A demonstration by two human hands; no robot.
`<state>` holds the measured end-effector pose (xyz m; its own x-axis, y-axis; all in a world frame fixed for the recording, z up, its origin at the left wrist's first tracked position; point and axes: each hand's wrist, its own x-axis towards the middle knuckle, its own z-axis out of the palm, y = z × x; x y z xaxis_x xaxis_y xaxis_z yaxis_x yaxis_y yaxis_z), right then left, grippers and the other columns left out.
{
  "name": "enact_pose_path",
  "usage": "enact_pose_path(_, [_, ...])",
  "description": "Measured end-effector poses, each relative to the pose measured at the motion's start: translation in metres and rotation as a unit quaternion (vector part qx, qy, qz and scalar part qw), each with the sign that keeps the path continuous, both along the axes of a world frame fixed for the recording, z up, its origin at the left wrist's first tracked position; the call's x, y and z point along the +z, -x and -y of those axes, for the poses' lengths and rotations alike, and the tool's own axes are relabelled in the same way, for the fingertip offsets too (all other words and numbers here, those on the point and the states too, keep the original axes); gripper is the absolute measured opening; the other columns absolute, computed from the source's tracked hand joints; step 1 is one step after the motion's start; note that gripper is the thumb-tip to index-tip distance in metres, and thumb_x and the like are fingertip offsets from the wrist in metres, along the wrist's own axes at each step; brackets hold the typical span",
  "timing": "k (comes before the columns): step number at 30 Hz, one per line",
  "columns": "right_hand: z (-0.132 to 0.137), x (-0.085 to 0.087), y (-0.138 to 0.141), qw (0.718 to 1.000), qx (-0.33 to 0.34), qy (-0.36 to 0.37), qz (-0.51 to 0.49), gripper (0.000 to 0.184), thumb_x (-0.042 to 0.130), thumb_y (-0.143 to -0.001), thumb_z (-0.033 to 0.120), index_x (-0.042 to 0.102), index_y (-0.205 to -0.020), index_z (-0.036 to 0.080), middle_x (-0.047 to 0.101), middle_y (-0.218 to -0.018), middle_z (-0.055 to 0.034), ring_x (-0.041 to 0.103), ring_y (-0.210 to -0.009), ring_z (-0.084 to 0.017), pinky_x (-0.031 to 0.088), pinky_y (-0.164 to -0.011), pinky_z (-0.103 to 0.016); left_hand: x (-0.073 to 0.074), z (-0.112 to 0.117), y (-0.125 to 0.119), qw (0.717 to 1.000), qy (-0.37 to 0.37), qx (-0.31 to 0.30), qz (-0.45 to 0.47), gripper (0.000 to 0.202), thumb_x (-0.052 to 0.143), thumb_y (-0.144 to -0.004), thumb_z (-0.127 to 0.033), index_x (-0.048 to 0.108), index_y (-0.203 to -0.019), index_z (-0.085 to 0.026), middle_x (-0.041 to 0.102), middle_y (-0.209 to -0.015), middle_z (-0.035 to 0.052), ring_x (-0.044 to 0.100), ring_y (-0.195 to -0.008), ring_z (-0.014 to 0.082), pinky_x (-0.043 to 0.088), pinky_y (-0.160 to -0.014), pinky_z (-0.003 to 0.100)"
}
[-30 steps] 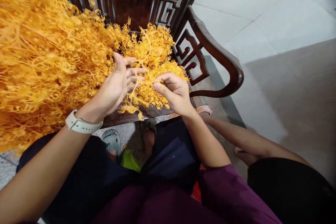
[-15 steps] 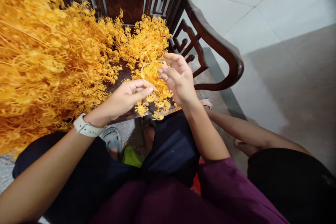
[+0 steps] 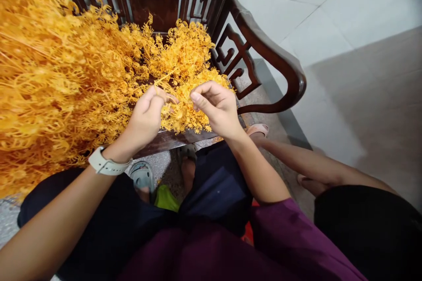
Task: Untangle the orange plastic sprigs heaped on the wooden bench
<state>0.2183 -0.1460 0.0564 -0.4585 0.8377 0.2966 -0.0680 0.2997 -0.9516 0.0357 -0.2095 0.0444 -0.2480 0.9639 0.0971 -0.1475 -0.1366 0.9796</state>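
Observation:
A big heap of orange plastic sprigs [image 3: 59,79] lies across the seat of a dark carved wooden chair [image 3: 263,57]. My left hand [image 3: 145,118], with a pale watch on its wrist, is curled and pinches a thin orange sprig [image 3: 180,107] near the seat's front edge. My right hand [image 3: 216,107] is closed close beside it, its fingertips pinching the same sprig from the right. Both hands hover just above the small clump at the right end of the heap.
The chair's curved armrest [image 3: 280,66] rises right of my hands. Pale floor tiles [image 3: 316,13] lie beyond it. Another person's bare leg [image 3: 310,167] and foot in a pink sandal reach in from the right. My own sandalled feet [image 3: 141,175] show below the seat.
My right hand went from open-fingered to closed on the sprig and dropped a little. My left hand rose and turned, closing its fingers on the sprig's left end.

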Motion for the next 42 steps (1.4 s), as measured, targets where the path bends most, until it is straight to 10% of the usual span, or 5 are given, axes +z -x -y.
enact_pose_path(5, [-0.001, -0.006, 0.009, 0.996, 0.054, 0.062, -0.031, 0.046, 0.082, -0.091, 0.062, 0.058, -0.091, 0.022, 0.059, -0.08, 0.0024, 0.057, -0.067, -0.01, 0.048, -0.065, -0.028, 0.005, -0.002, -0.005, 0.997, 0.006, 0.057, 0.061, 0.039, 0.057, -0.107, -0.028, 0.062, -0.069, -0.021, 0.061, -0.073, 0.005, 0.06, -0.078, 0.0198, 0.049, -0.079, 0.03])
enact_pose_path(10, [0.0, -0.015, 0.015, 0.974, 0.097, 0.166, -0.118, 0.042, 0.088, -0.089, 0.051, 0.058, -0.092, 0.021, 0.054, -0.075, 0.0057, 0.05, -0.061, -0.007, 0.044, -0.062, -0.026, 0.017, 0.005, -0.002, 0.989, 0.068, -0.068, 0.11, 0.043, 0.092, -0.081, -0.026, 0.05, -0.074, -0.021, 0.055, -0.062, -0.0026, 0.049, -0.06, 0.0117, 0.038, -0.059, 0.024])
enact_pose_path(16, [0.008, -0.008, 0.018, 0.933, 0.188, 0.252, -0.174, 0.045, 0.088, -0.088, 0.05, 0.053, -0.089, 0.021, 0.048, -0.07, 0.0077, 0.038, -0.059, -0.007, 0.04, -0.06, -0.025, 0.029, 0.013, -0.001, 0.963, 0.09, -0.162, 0.196, 0.037, 0.087, -0.081, -0.018, 0.05, -0.082, -0.02, 0.052, -0.062, -0.0047, 0.047, -0.055, 0.009, 0.039, -0.055, 0.022])
enact_pose_path(31, [-0.002, -0.009, 0.012, 0.961, 0.218, 0.121, -0.122, 0.034, 0.089, -0.09, 0.043, 0.067, -0.093, 0.017, 0.067, -0.085, 0.0013, 0.063, -0.076, -0.009, 0.056, -0.077, -0.025, 0.03, 0.012, 0.004, 0.981, 0.09, -0.104, 0.139, 0.036, 0.091, -0.077, -0.013, 0.056, -0.081, -0.019, 0.055, -0.066, -0.0033, 0.049, -0.062, 0.0098, 0.042, -0.061, 0.022])
enact_pose_path(42, [-0.026, -0.005, -0.005, 0.939, 0.212, 0.199, -0.184, 0.045, 0.087, -0.089, 0.054, 0.055, -0.093, 0.023, 0.065, -0.078, 0.002, 0.059, -0.069, -0.012, 0.052, -0.068, -0.028, 0.043, 0.018, 0.008, 0.953, 0.116, -0.169, 0.223, 0.042, 0.078, -0.068, -0.012, 0.037, -0.073, -0.023, 0.032, -0.053, -0.006, 0.031, -0.051, 0.0121, 0.043, -0.054, 0.025])
